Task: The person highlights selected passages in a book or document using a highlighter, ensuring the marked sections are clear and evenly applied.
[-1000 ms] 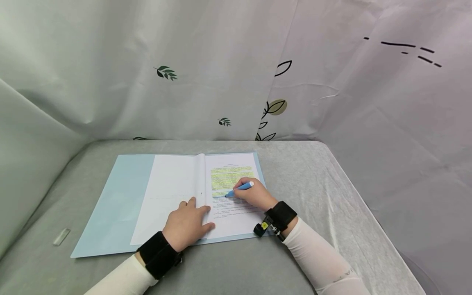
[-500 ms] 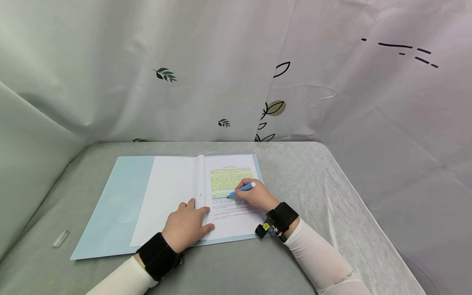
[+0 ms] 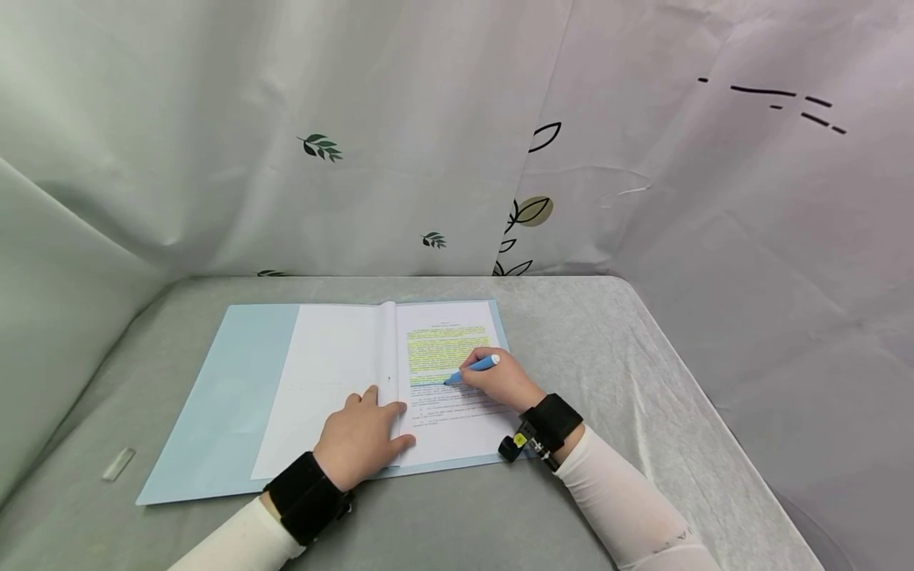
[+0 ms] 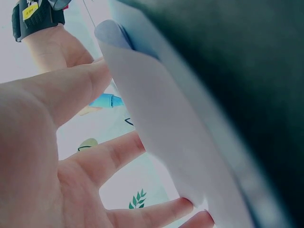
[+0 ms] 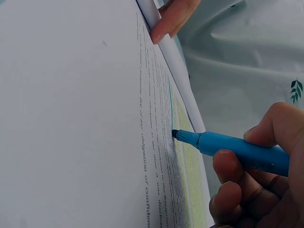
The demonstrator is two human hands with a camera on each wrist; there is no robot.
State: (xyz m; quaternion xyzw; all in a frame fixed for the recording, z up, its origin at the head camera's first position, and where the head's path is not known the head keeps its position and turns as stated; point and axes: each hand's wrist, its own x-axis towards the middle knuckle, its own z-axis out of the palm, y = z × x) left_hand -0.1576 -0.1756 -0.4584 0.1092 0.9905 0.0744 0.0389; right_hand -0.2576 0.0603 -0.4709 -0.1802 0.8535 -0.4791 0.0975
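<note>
A light blue folder [image 3: 207, 404] lies spread on the table with white sheets inside. Its right-hand page [image 3: 457, 444] carries printed text, the upper lines marked yellow. My right hand [image 3: 503, 381] pinches a blue marker [image 5: 237, 149] between thumb and fingers. The dark tip touches the page at the end of a thin blue line, just under the yellow block. With fingers spread, my left hand [image 3: 360, 436] rests on the sheets near the fold; in the left wrist view its fingertips [image 4: 137, 140] touch the paper.
A small clear strip [image 3: 118, 461] lies on the grey table cover [image 3: 457, 523], left of the folder. Pale curtains [image 3: 400, 119] with leaf prints hang behind the table and at both sides. Black bands [image 3: 551, 422] circle both wrists.
My right hand has moved slightly to the right with the marker, and the blue line is longer. My left hand stays in place on the sheets.
</note>
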